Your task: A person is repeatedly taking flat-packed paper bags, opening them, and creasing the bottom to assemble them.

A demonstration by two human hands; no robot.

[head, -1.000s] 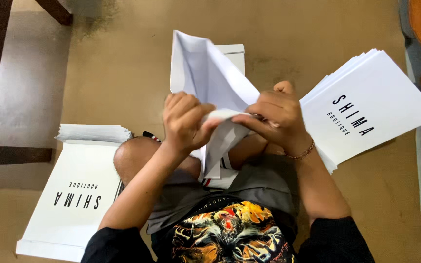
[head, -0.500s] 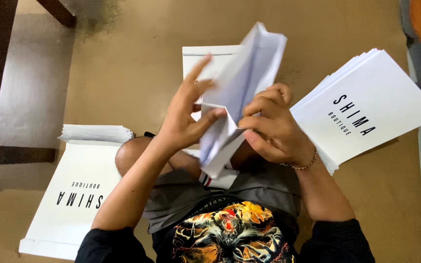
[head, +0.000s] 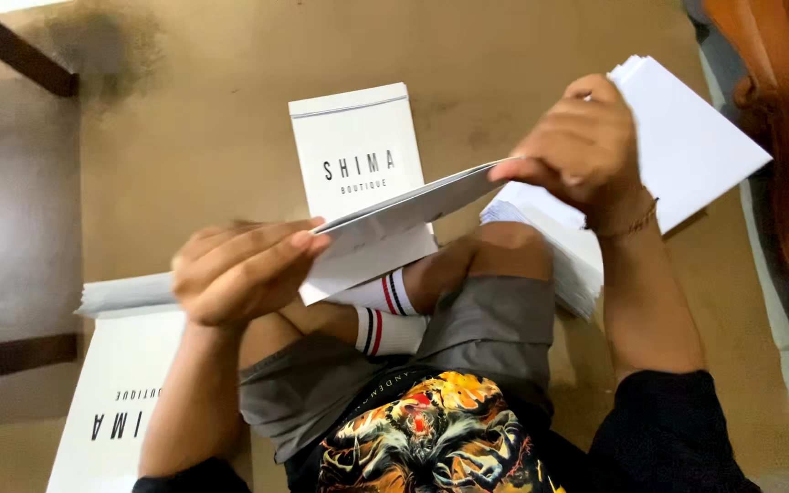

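Observation:
I sit cross-legged on a tan floor [head: 212,119]. Between my hands stretches a flattened white paper bag [head: 394,224], held nearly level over my knees. My left hand [head: 244,269] pinches its near left end, fingers closed over the edge. My right hand [head: 577,151] grips its far right end, raised higher. Behind the held bag a white paper bag with black lettering [head: 353,151] lies flat on the floor.
A stack of white flat bags [head: 687,146] lies at the right under my right wrist. Another stack and a large white lettered bag [head: 116,402] lie at the left. Dark wooden furniture legs [head: 11,50] stand at the far left; wooden furniture [head: 778,119] at the right.
The bag was upright and puffed open between both hands; now it is pressed flat and level, with my hands drawn apart to its two ends. The view has moved closer.

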